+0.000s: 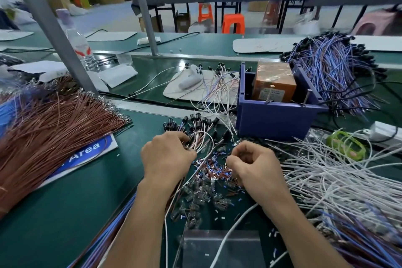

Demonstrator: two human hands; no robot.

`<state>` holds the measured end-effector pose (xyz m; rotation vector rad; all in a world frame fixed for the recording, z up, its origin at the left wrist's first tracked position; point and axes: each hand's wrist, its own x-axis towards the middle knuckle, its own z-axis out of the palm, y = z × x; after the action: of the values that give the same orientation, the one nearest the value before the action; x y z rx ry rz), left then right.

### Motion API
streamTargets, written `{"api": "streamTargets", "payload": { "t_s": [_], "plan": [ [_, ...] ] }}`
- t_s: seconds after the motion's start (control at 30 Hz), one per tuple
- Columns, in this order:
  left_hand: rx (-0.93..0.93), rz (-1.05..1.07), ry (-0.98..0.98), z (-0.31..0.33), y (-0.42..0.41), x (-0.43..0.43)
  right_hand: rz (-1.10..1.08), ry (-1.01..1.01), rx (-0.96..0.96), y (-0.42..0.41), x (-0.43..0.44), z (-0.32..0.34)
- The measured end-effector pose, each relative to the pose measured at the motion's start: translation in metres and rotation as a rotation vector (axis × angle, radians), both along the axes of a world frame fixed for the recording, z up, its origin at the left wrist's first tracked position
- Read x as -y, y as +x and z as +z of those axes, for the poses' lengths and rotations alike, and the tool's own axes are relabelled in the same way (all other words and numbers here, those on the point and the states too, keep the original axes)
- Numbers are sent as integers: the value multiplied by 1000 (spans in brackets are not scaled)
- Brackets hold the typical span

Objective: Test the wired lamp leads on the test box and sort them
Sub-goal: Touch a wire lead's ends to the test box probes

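Green desk [65, 213] matting lies under heaps of wire. The left hand [167, 156] grips a bundle of lamp leads [201, 137] near the orange test box [274, 82]. The right hand [254, 165] is curled; what it pinches I cannot tell. The leads look light and limp, probably best held near their black heads.

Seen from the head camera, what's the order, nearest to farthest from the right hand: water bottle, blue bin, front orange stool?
From the right hand:
1. Blue bin, just ahead on the bench.
2. Water bottle, far left across the bench.
3. Front orange stool, on the floor beyond the bench.
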<state>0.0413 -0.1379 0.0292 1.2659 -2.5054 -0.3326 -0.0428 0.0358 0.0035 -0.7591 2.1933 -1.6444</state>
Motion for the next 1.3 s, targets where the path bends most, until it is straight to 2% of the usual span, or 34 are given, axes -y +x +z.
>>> {"api": "streamTargets", "payload": {
  "t_s": [0.13, 0.23, 0.27, 0.3, 0.37, 0.43, 0.5, 0.6, 0.73, 0.83, 0.9, 1.0, 1.07, 1.13, 1.23, 1.3],
  "plan": [
    [-72, 42, -106, 2, 2, -5, 2, -24, 24, 0, 0, 2],
    [-365, 76, -206, 4, 3, -9, 8, -72, 35, 1, 0, 5],
    [-490, 21, -166, 6, 2, -13, 21, -87, 38, 2, -1, 6],
    [-617, -71, -43, 9, 1, -18, 49, -91, 44, 3, -1, 8],
    [-849, -302, 382, 17, -4, -36, 154, -80, 73, 9, 1, 11],
    [-931, -466, 687, 22, -10, -53, 264, -116, 146, 17, 4, 14],
    [-918, -531, 796, 22, -13, -60, 272, -196, 249, 21, 7, 17],
    [-881, -545, 935, 24, -9, -58, 119, -332, 305, 10, -1, 28],
    [-577, -666, 1051, 27, -2, -55, -97, -514, 267, -18, -29, 50],
    [-308, -807, 960, 28, 2, -54, -132, -591, 387, -27, -43, 59],
    [-381, -788, 911, 24, 0, -58, -92, -616, 525, -28, -48, 62],
    [-753, -648, 805, 17, -6, -64, 35, -636, 686, -28, -50, 64],
    [-883, -667, 808, 16, -7, -65, 114, -675, 733, -27, -51, 64],
    [-788, -761, 762, 16, -6, -66, 189, -740, 763, -27, -52, 65],
    [-477, -828, 582, 14, -5, -70, 287, -902, 818, -32, -59, 66],
    [-411, -810, 615, 16, -5, -72, 331, -1003, 820, -37, -65, 66]
  ]
}}
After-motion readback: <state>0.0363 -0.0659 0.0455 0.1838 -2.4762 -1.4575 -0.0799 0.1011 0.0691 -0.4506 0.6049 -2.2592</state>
